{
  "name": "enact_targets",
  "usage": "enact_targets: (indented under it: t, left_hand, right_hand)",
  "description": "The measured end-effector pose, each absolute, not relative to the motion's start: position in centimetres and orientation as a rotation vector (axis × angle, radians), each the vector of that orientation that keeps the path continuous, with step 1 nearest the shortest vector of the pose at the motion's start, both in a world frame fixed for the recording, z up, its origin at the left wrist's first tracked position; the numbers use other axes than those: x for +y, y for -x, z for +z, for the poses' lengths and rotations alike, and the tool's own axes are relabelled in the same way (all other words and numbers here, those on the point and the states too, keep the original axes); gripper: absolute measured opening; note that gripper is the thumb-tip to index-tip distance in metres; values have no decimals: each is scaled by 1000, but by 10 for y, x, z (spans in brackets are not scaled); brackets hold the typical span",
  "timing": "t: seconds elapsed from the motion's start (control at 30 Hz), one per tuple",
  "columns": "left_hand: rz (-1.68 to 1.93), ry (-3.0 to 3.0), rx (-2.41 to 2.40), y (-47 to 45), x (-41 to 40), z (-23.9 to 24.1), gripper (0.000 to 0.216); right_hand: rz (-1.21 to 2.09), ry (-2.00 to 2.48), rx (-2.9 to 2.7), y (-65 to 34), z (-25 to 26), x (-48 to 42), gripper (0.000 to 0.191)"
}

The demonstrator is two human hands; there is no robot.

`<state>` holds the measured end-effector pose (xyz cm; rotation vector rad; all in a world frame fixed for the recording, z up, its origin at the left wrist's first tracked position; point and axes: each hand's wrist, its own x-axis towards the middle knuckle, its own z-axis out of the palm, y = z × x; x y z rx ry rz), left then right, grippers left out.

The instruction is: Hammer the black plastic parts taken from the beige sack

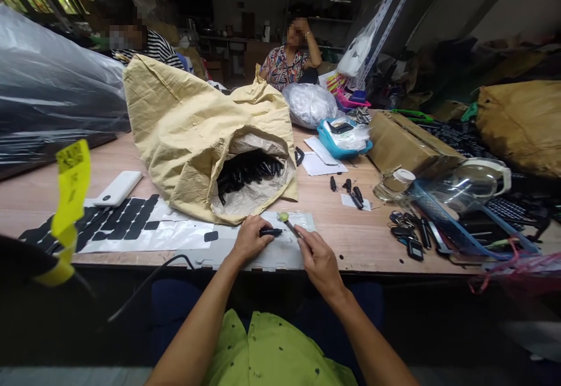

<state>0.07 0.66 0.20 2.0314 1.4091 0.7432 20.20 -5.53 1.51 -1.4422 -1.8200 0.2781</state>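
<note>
My left hand (253,237) is closed around a short black plastic piece (272,232), whose end sticks out to the right over a grey board (263,259). In my right hand (319,258) is a small hammer (291,226). Its yellow-green head is raised slightly above and to the right of the black piece, apart from it. Just beyond both hands lies a tan fabric sack (184,134), its mouth turned toward me. Many similar black pieces (249,171) fill the opening. Left of my hands, a white sheet (162,231) carries rows of black stickers.
A white power bank (118,188) lies at left. Several loose black parts (348,190), a blue basket (473,222), a clear jug (475,181) and a cardboard box (407,143) stand rightward. A yellow tag (70,199) hangs at near left. Two people sit across the table.
</note>
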Motion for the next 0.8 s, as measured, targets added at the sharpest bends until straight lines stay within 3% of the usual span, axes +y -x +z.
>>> enact_targets:
  t: [0.33,0.8]
  left_hand:
    - [737,-1970,1452,-4,6,6,8]
    - [773,-1936,1461,-6,6,1,14]
  right_hand:
    - [226,1516,-1999,-187,17,-72,41]
    - [214,1570,-1888,-207,11,-63,39]
